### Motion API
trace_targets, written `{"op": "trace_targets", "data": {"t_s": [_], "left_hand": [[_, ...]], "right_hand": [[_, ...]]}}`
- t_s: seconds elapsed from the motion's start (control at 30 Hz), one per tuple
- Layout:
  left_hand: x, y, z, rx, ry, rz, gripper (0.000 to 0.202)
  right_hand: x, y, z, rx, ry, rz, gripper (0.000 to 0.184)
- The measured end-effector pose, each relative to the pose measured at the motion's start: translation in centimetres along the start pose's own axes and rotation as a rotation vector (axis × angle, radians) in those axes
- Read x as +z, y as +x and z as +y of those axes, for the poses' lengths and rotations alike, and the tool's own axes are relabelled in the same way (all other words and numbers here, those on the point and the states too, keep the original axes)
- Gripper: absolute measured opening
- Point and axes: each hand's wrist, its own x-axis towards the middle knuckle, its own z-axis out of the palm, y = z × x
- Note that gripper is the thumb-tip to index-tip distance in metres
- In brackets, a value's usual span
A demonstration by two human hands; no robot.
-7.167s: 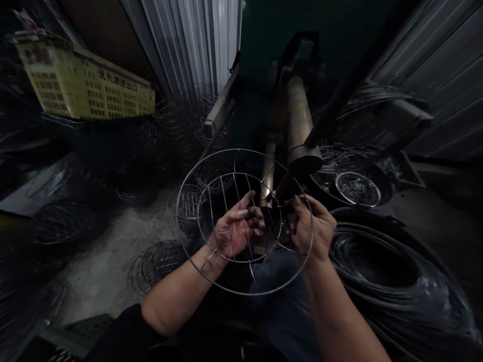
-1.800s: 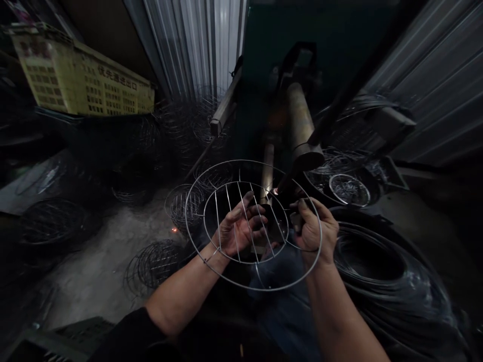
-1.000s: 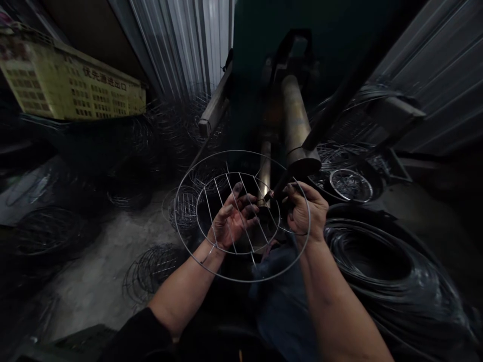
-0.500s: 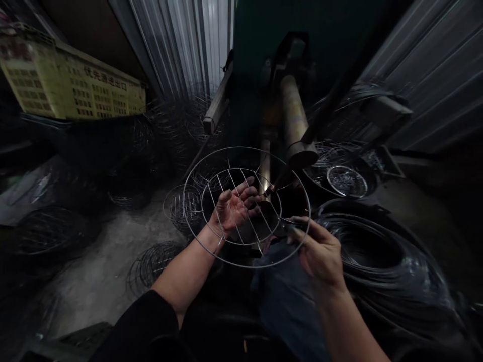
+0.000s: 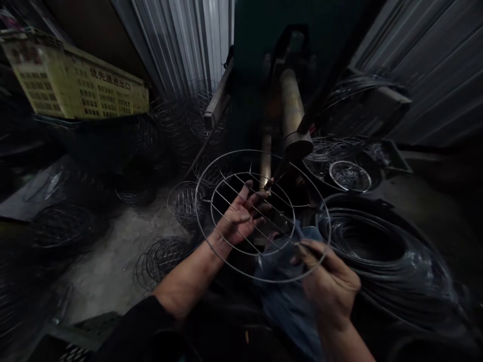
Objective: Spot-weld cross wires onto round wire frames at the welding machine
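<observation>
I hold a round wire frame (image 5: 226, 163) of two concentric rings joined by straight bars, tilted in front of a welding machine's metal arm (image 5: 290, 113). My left hand (image 5: 239, 216) reaches through the frame from below, its fingers curled round the inner bars near the machine's pointed electrode tip (image 5: 272, 182). My right hand (image 5: 330, 279) sits lower at the right and pinches the outer ring at its near right edge. Both forearms are bare.
Big coils of black wire (image 5: 381, 261) lie at the right. Finished wire baskets (image 5: 184, 203) lie on the concrete floor at the left, with more (image 5: 162, 256) nearer. A tray holds small rings (image 5: 349, 176) behind the machine. A yellow printed box (image 5: 75, 83) stands at upper left.
My right hand has left the inner bars by the electrode and slid down to the outer ring's near edge. The frame has turned and shifted a little right; my left hand keeps its grip.
</observation>
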Motion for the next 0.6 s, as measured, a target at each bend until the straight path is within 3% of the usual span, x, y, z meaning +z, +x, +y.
{"op": "trace_targets", "data": {"t_s": [0.07, 0.17, 0.4, 0.5, 0.6], "left_hand": [[0.6, -0.8, -0.5, -0.050, 0.017, -0.021, 0.086], [0.9, -1.2, -1.1, -0.060, 0.040, -0.022, 0.083], [1.1, -0.4, -1.5, 0.052, 0.092, 0.089, 0.066], [1.1, -0.3, -1.3, 0.039, 0.094, 0.086, 0.068], [0.0, -0.6, -0.3, -0.022, 0.205, 0.110, 0.072]], "right_hand": [[-0.7, 1.3, -0.2, 0.014, 0.048, 0.117, 0.026], [-1.5, 3.1, -0.7, 0.088, 0.148, 0.195, 0.031], [-1.5, 3.6, -1.8, 0.184, 0.219, 0.210, 0.037], [-1.5, 3.6, -2.1, 0.243, 0.211, 0.218, 0.039], [-1.6, 3.5, -2.3, 0.200, 0.198, 0.186, 0.038]]}}
